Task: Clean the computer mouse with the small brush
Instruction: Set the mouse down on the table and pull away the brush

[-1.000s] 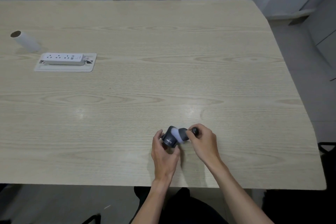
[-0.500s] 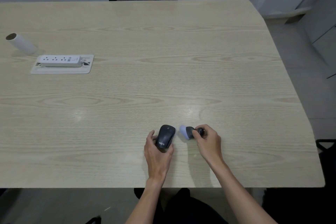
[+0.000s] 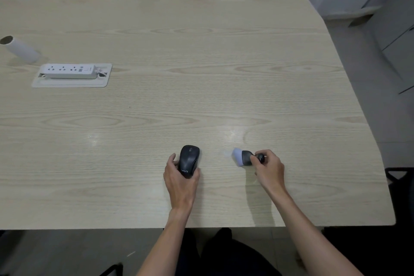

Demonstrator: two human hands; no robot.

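Head view: near the table's (image 3: 224, 63) front edge, the left hand (image 3: 180, 182) grips the black mouse (image 3: 189, 160) resting on it; the right hand (image 3: 270, 169) pinches the small brush (image 3: 243, 157), apart from the mouse.

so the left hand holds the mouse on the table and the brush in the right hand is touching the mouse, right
Not quite. In the head view the brush in the right hand is clear of the mouse, with bare table between them. The left hand does hold the mouse.
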